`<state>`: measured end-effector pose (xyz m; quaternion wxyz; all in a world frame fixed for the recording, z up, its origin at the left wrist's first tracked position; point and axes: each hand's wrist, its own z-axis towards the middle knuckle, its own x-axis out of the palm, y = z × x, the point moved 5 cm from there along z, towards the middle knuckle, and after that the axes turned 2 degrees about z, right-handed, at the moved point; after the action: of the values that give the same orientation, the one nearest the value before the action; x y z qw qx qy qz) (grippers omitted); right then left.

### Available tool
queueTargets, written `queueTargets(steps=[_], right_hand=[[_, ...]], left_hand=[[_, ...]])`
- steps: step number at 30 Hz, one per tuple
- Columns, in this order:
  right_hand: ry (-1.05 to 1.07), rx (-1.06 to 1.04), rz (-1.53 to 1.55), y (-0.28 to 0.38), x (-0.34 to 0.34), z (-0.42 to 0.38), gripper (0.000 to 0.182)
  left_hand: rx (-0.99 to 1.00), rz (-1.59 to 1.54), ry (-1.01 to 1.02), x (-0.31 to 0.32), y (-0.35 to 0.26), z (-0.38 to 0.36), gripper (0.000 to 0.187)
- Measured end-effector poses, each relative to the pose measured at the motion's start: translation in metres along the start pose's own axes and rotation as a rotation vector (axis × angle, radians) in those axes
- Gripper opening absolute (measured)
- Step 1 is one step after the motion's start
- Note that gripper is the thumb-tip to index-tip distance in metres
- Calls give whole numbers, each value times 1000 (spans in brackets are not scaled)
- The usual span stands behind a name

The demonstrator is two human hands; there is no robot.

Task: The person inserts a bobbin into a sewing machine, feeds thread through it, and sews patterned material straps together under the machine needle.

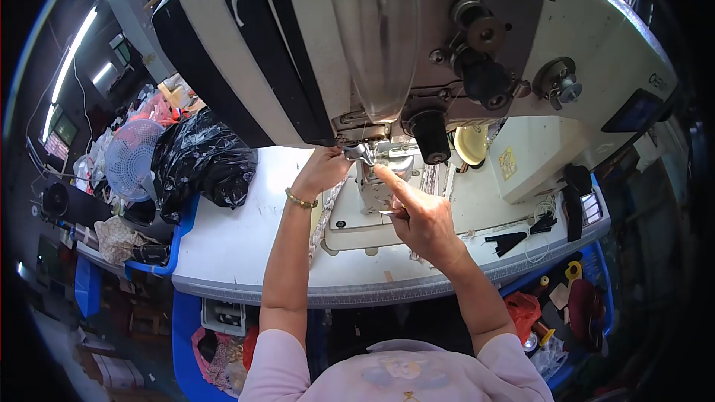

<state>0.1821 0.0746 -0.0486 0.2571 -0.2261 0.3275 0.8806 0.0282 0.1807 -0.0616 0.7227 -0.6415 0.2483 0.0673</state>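
Observation:
A large sewing machine (477,45) fills the upper part of the view, with its needle area lit above the worktable (238,246). My left hand (325,170), a beaded bracelet (301,199) at its wrist, is at the left of the needle area, its fingers closed by a shiny metal part (357,153). My right hand (426,219) is just in front of the needle area. Its index finger points toward the metal part, and the other fingers are curled around a small thin tool (387,212). Patterned fabric strips (325,217) lie beside the machine bed.
Black plastic bags (201,156) and a perforated basket (134,160) stand at the left. Black scraps (506,243) and white thread lie at the right of the table. Blue bins (182,335) with fabric and spools sit below the table edge. A yellow dish (471,146) is behind the needle area.

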Motion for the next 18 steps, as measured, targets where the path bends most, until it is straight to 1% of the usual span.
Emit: queueTargets(steps=[2,5,6,7,9,13,15,16,18], right_hand=[[0,-1,15,0,1,0,69],[8,20,39,0,1,-1,70],[6,21,39,0,1,-1,70],[4,22,39,0,1,-1,69],[16,30,26,0,2,-2,69],[7,18,28,-1,1,-2,69],[7,23,28,0,1,-2,69],[6,29,28,1,1,-2,70],[3,36,38,0,3,-3,70]], left_hand=[[-15,95,-18,-1,9,4,10],[-66,96,3,-2,-1,-2,13],[17,46,-23,0,-5,-4,13],[16,43,-23,-1,-6,-4,13],[-45,87,57,0,-4,-2,14],[20,38,45,-4,-6,-2,14],[-112,126,44,-8,0,-3,16],[-115,128,46,-8,3,-3,16],[399,281,-122,-11,-18,-10,16]])
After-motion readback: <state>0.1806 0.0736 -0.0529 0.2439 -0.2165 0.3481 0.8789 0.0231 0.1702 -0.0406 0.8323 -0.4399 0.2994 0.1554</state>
